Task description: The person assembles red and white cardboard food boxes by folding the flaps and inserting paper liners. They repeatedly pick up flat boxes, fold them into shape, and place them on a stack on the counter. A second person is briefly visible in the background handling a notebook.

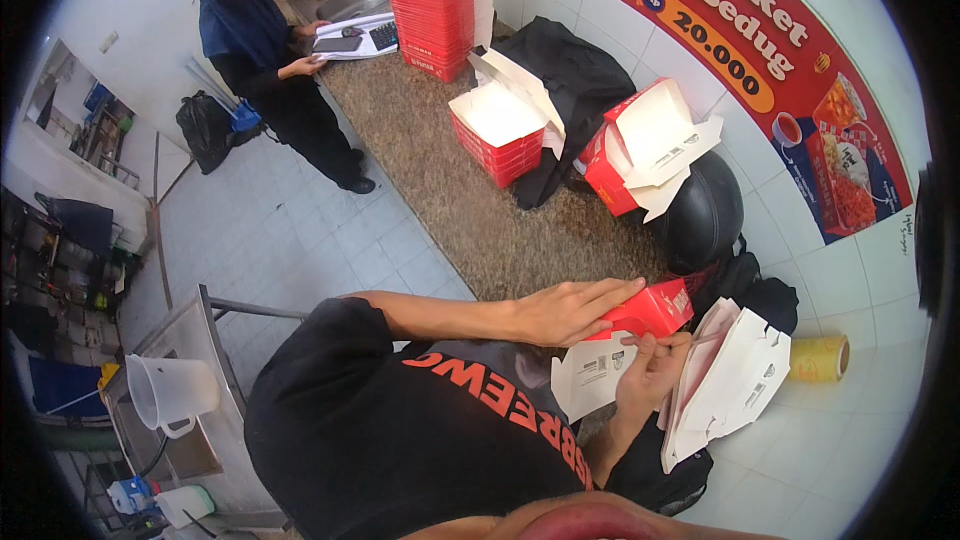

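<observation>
Pressed along the side of a red paperboard food box (pixel 652 310) is my left hand (pixel 575 312), its fingers wrapped over the near side. The box lies tipped over on the counter. Its white inner flap (pixel 590 375) hangs open toward my body. Just below the box, my right hand (pixel 652 368) is closed, with thumb and fingers pinched at the box's edge by the flap. Close beside my right hand stands a stack of flat, unfolded white cartons (pixel 728 380).
Open red boxes (pixel 500 145) are stacked along the stone counter (pixel 400 130), with another open box (pixel 640 155) beside a black helmet (pixel 703 210). A tall red carton stack (pixel 430 10) stands farther off. Another person (pixel 270 50) holds papers by the sink. A plastic pitcher (pixel 172 390) stands left.
</observation>
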Demonstrator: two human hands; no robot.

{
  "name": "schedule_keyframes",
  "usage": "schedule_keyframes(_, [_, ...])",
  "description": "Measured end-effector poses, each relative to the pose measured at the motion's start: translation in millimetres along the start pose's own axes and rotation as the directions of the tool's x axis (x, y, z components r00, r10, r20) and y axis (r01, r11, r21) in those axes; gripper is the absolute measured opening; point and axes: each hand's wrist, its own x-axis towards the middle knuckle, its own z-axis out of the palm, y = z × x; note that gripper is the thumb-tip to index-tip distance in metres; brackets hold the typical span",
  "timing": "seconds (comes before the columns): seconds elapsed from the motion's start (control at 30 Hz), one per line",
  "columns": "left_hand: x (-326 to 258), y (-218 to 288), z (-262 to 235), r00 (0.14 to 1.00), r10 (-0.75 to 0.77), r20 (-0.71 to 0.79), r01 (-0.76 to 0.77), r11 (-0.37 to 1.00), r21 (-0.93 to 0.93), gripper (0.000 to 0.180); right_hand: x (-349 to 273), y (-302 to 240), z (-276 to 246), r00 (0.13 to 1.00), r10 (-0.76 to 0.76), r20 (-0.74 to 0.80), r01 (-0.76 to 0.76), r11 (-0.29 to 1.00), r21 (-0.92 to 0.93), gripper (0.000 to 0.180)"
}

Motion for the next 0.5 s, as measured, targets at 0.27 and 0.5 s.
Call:
schedule_keyframes(0.27, [-16.0,-13.7,12.4,0.993,-0.04,-0.113,0.043,0.999,0.019,0.074,-1.4,17.7,27.9,1.0,0.031,-0.007,-0.024,0.897,0.442,0.049])
schedule_keyframes(0.5, [-28.0,-39.4,11.7,0.994,-0.007,-0.107,0.008,1.0,0.013,0.072,18.1,-25.9,9.8,0.996,-0.04,-0.084,0.046,0.996,0.072,0.037])
